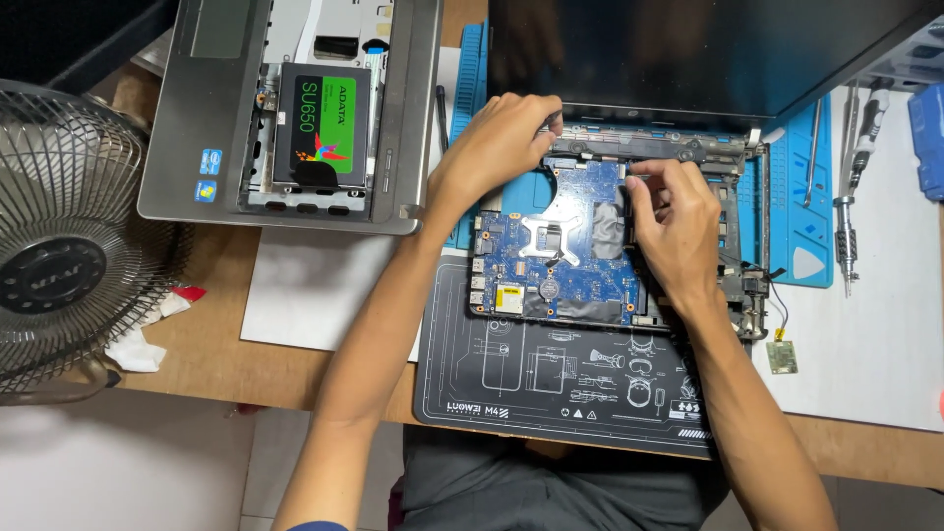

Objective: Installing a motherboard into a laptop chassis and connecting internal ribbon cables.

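Note:
A blue laptop motherboard (551, 246) lies in an opened laptop base (733, 236) on a dark work mat (551, 379). My left hand (497, 143) rests at the board's upper left edge near the hinge bar, fingers curled around something small that I cannot make out. My right hand (674, 221) is over the board's right side, fingertips pinched near its top right corner; what they pinch is hidden. The dark laptop screen (688, 49) stands open behind both hands.
A silver laptop bottom cover (187, 147) with a black solid-state drive (320, 128) lies at the upper left. A metal fan (69, 265) stands at the left edge. Screwdrivers (848, 197) and a blue mat (801, 197) are on the right, a small green circuit piece (782, 356) nearby.

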